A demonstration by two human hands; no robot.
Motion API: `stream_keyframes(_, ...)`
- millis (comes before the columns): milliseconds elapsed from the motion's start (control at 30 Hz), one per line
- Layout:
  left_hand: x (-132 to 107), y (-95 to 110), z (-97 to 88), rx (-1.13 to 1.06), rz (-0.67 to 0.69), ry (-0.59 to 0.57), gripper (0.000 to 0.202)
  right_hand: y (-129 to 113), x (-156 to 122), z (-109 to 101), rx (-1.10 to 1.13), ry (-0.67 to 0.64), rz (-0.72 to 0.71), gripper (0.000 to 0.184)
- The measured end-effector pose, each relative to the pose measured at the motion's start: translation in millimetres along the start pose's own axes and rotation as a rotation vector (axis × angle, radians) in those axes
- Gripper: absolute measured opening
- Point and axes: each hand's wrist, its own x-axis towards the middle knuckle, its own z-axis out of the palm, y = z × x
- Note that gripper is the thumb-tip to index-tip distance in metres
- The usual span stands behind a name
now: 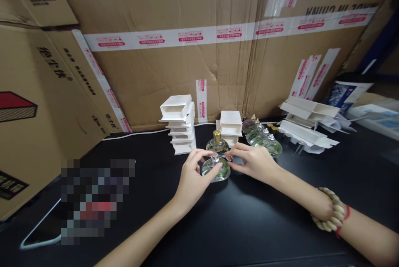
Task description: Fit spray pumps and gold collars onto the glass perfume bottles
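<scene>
A round clear glass bottle (218, 172) with a silver spray top stands on the black table (255, 221). My left hand (193, 177) is curled around its left side, gripping it. My right hand (252, 161) pinches a small silvery part right next to the bottle's top, fingers closed. Just behind stands a second glass bottle (217, 144) with a gold cap.
Two stacks of white folded boxes (181, 123) (230, 127) stand behind the bottles. Several more glass bottles (264, 139) cluster at the right, beside loose white box sleeves (307, 123). Cardboard cartons (187, 42) wall off the back and left. A phone-like device lies at lower left.
</scene>
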Motion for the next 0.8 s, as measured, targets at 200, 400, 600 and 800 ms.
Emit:
stream_keyframes(200,-1.4,1.7,-0.2,-0.045,-0.115,-0.078,0.033,-1.1,0.1,0.6,-0.02,-0.039,0.025,0.017)
stream_keyframes(400,-0.2,-5.1,-1.1,-0.094,-0.132,-0.089,0.039,-9.0,4.1,-5.7,0.071,0.24,0.049,0.022)
stream_keyframes(600,-4.3,-3.1,2.9,-0.153,-0.067,-0.17,0.033,-15.2,7.8,-9.6,0.335,0.37,0.055,0.026)
stream_keyframes(800,-6.2,2.7,3.0,-0.103,-0.033,-0.172,0.03,-25.9,9.6,-12.9,0.532,0.458,0.132,0.027)
